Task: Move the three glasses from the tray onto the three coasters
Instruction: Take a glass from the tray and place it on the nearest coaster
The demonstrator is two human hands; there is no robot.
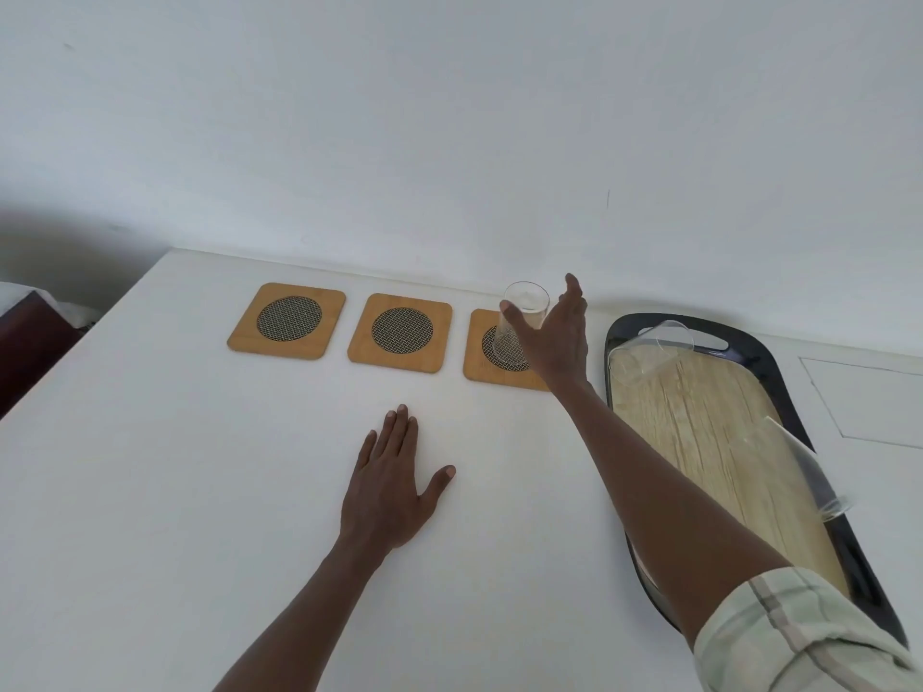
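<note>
Three square wooden coasters with dark mesh centres lie in a row near the table's far edge: left (287, 322), middle (400, 335) and right (473, 364). A clear glass (519, 324) stands on the right coaster. My right hand (557, 342) is beside it, fingers straight and spread to its right, thumb across its front. On the black-rimmed tray (781, 377) with a wood-grain bottom stand two more clear glasses, one at the far end (654, 349) and one at the near right edge (794, 467). My left hand (394, 486) lies flat on the table.
The white table (175, 491) stands against a white wall. A dark red piece of furniture (30, 342) sits beyond the table's left edge. A rectangular outline (869, 407) marks the surface to the right of the tray.
</note>
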